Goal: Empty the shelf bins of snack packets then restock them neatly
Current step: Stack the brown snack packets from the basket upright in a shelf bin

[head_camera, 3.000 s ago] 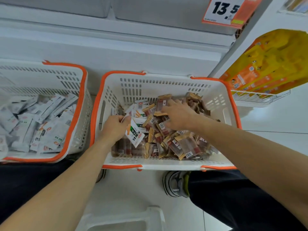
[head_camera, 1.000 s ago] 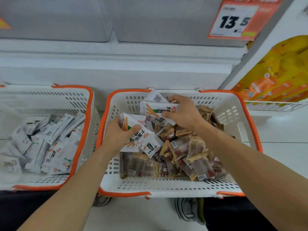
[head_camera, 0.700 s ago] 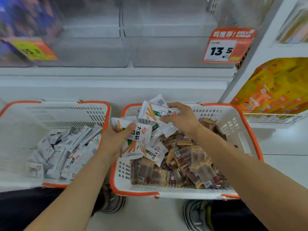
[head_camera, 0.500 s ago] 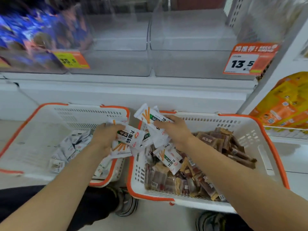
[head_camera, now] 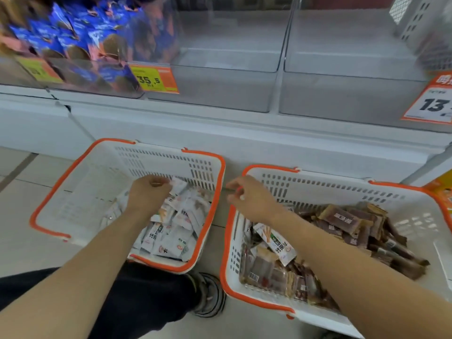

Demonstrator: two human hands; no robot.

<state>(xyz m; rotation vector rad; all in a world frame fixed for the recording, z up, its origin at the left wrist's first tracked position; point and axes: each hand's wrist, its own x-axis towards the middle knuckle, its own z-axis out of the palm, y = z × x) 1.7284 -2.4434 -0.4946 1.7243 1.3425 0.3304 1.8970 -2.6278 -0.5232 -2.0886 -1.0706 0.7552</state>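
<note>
Left hand (head_camera: pixel 149 194) over white packets (head_camera: pixel 171 231) in left basket (head_camera: pixel 49 199). Right hand (head_camera: pixel 249 199) above the gap beside right basket (head_camera: pixel 230 241) of brown packets (head_camera: pixel 354 226). Clear bins (head_camera: pixel 244 89) above.

Premises: retail shop aisle. Evidence: orange price tags (head_camera: pixel 156 80) fixed to clear shelf bins (head_camera: pixel 227 67) above the hands; blue snack packs (head_camera: pixel 80 37) stocked upper left; two orange-rimmed shopping baskets (head_camera: pixel 137 162) of packets on the floor beneath the hands.
</note>
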